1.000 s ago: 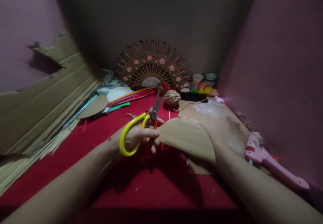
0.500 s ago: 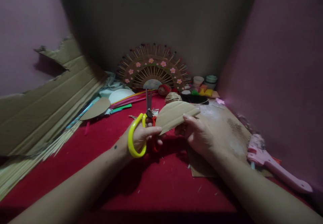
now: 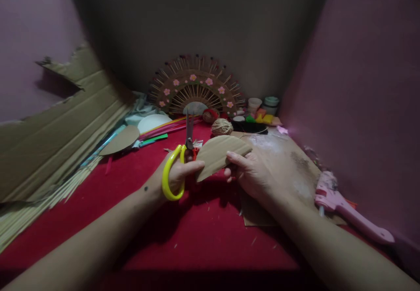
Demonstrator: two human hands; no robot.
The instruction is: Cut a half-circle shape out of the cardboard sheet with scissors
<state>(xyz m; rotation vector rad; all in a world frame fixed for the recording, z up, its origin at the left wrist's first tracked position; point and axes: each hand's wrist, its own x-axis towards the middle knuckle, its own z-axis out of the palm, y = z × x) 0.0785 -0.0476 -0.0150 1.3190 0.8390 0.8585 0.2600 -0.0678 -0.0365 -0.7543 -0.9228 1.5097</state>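
Observation:
Between my two hands is a half-round piece of cardboard (image 3: 220, 153), its curved edge facing away from me. My left hand (image 3: 183, 170) pinches its left corner with the thumb on top. Scissors (image 3: 189, 140) with a yellow and a red handle hang on that same hand, the blades pointing away and slightly apart. My right hand (image 3: 247, 170) grips the straight edge near the right end, thumb on top and fingers partly hidden beneath. Just beyond the cardboard sits a ball of twine (image 3: 222, 127).
A pink glue gun (image 3: 348, 214) lies at the right on a cardboard sheet (image 3: 278, 164). At the left are another cut cardboard piece (image 3: 121, 141), thin sticks (image 3: 62, 190) and a large torn cardboard (image 3: 52, 138). A decorated fan (image 3: 197, 87) stands against the back wall, tubs (image 3: 271, 105) beside it.
The right thumb has slid left along the cardboard, and the piece has tilted and come slightly lower. The whole view has shifted a little. Both hands keep their hold.

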